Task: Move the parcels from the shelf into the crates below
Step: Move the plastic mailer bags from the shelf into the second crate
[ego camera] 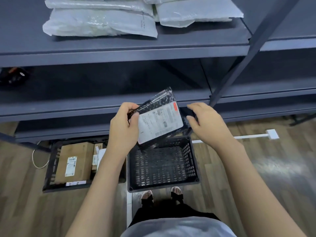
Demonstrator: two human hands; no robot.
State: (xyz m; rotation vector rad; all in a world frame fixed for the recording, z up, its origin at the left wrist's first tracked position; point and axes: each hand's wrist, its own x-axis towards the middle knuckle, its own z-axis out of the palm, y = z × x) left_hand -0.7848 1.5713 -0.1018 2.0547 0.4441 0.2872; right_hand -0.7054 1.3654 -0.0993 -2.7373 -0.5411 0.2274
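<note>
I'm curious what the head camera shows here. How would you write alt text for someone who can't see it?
Two hands hold a black parcel with a white label over an empty black crate on the floor: the left hand pinches one edge, the right hand grips the other. A second crate to the left holds cardboard boxes, and white parcels lie on the grey shelf above.

Bare forearms (pixel 106 183), no sleeves in view. A grey top (pixel 179 227) over dark shorts or skirt (pixel 171 213); black open-toed sandals (pixel 177 196) on both feet.
</note>
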